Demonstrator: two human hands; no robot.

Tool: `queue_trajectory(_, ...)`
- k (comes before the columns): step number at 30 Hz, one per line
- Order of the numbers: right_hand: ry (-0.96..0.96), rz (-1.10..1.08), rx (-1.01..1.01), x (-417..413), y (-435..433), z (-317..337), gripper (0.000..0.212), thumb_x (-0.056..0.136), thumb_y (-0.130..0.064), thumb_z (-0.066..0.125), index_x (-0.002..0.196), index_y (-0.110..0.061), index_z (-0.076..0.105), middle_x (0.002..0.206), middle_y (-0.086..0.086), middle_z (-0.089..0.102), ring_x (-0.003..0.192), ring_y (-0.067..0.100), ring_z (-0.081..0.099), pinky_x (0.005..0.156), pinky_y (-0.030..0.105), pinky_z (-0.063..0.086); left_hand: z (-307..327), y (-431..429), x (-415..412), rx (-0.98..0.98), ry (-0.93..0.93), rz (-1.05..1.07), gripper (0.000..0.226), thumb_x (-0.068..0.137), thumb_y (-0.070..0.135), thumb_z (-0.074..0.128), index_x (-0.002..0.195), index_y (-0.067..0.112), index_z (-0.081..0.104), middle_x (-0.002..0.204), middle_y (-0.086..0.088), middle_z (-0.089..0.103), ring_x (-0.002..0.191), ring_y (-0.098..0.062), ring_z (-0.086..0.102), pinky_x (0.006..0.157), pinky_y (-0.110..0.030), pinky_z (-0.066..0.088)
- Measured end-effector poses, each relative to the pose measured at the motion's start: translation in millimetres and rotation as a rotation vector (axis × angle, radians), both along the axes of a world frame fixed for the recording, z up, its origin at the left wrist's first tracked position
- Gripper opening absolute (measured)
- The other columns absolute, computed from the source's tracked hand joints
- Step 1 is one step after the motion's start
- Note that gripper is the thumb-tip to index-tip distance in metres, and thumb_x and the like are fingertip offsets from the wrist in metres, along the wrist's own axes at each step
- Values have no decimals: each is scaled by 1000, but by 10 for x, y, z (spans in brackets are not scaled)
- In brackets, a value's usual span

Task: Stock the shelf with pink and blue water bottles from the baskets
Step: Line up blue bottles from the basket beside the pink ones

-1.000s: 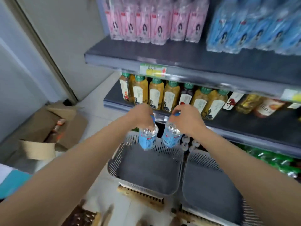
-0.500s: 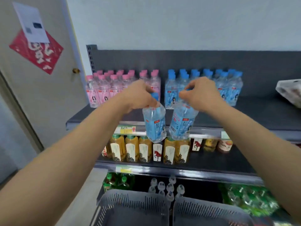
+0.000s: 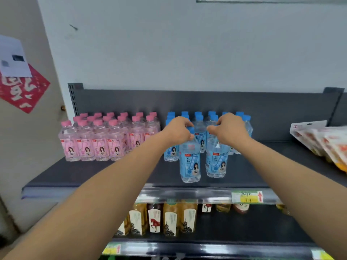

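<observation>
My left hand (image 3: 177,132) grips the cap of a blue water bottle (image 3: 190,162) that hangs upright just over the front of the dark top shelf (image 3: 97,171). Beside it, my right hand (image 3: 228,129) holds the top of a second blue water bottle (image 3: 216,160), whose base sits at or just above the shelf. Behind them stands a block of blue-capped bottles (image 3: 199,132). A block of pink-capped bottles (image 3: 105,139) fills the shelf's left part. The baskets are out of view.
Snack packets (image 3: 323,141) lie on the top shelf at the right. The shelf below holds amber tea bottles (image 3: 169,218) behind a price rail (image 3: 246,197). A door with a red paper and a white sheet (image 3: 13,59) is at the left.
Both hands have lifted the two blue bottles from above the baskets up to the top shelf, in front of the blue block. My view has tilted upward, and the baskets have dropped out of sight.
</observation>
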State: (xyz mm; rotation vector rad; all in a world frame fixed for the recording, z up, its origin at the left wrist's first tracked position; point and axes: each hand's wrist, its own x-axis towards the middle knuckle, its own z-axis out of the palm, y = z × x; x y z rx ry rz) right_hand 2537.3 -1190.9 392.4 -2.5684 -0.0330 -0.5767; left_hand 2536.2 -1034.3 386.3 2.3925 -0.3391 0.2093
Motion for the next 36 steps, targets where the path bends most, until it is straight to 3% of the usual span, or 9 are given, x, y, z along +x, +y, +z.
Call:
queue_trajectory(3, 43, 1, 19, 195, -60, -113, 40, 84, -26, 65, 56, -7, 43, 50, 5, 42, 47, 19, 43, 44, 27, 34, -69, -114, 155, 29, -18, 0, 46, 89, 9, 62, 133, 6, 50, 142, -8, 47, 129, -23, 46, 102, -27, 37)
queue_trajectory(6, 69, 80, 76, 267, -127, -178, 34, 86, -33, 65, 89, 1, 65, 72, 7, 59, 66, 22, 57, 54, 29, 43, -166, -180, 274, -10, -52, 28, 46, 90, 9, 60, 134, 9, 48, 141, -8, 48, 121, -23, 52, 89, -25, 42)
queue_trajectory(10, 161, 168, 123, 227, -215, -240, 67, 81, -37, 71, 134, -7, 43, 126, 10, 54, 105, 24, 56, 81, 31, 45, -263, -128, 308, -185, 35, 60, 63, 85, 12, 68, 138, 10, 35, 132, -7, 47, 109, -19, 51, 78, -23, 46)
queue_trajectory(12, 263, 192, 140, 239, -285, -343, 80, 78, -29, 76, 141, -9, 30, 127, 11, 52, 99, 25, 59, 81, 35, 50, -380, -42, 272, -161, 143, 82, 68, 79, 15, 74, 134, 7, 34, 123, -5, 47, 106, -19, 50, 84, -28, 47)
queue_trajectory(16, 530, 244, 173, 295, -404, -646, 78, 78, -8, 73, 140, -13, 25, 98, 14, 66, 72, 21, 63, 62, 32, 54, -797, 14, 223, -13, 359, 91, 51, 76, 16, 77, 116, 3, 47, 106, -8, 56, 92, -25, 60, 88, -40, 54)
queue_trajectory(23, 506, 347, 408, 400, -493, -882, 52, 79, -4, 73, 120, -15, 41, 89, 4, 65, 63, 14, 59, 48, 17, 47, -1099, -116, 514, -86, 313, 111, 31, 81, 12, 72, 107, 1, 58, 95, -12, 64, 85, -29, 64, 82, -45, 56)
queue_trajectory(29, 369, 218, 482, 641, -555, -1000, 47, 80, -6, 73, 116, -14, 44, 101, 2, 63, 73, 15, 59, 60, 25, 52, -1124, -332, 684, -60, 237, 142, 18, 85, 14, 68, 91, -1, 60, 88, -13, 64, 87, -29, 62, 73, -32, 47)
queue_trajectory(32, 327, 189, 437, 691, -577, -1020, 53, 80, -1, 71, 124, -12, 44, 111, -2, 57, 98, 17, 57, 84, 29, 48, -1170, -418, 767, -20, 206, 196, 25, 87, 18, 66, 71, 10, 49, 67, 1, 50, 73, -21, 53, 65, -30, 41)
queue_trajectory(36, 298, 146, 395, 798, -614, -1103, 63, 80, -6, 71, 135, -14, 41, 128, 8, 52, 117, 27, 52, 102, 38, 41, -1220, -478, 872, 26, 140, 277, 29, 89, 25, 64, 73, 7, 48, 64, 0, 45, 64, -18, 46, 61, -30, 38)
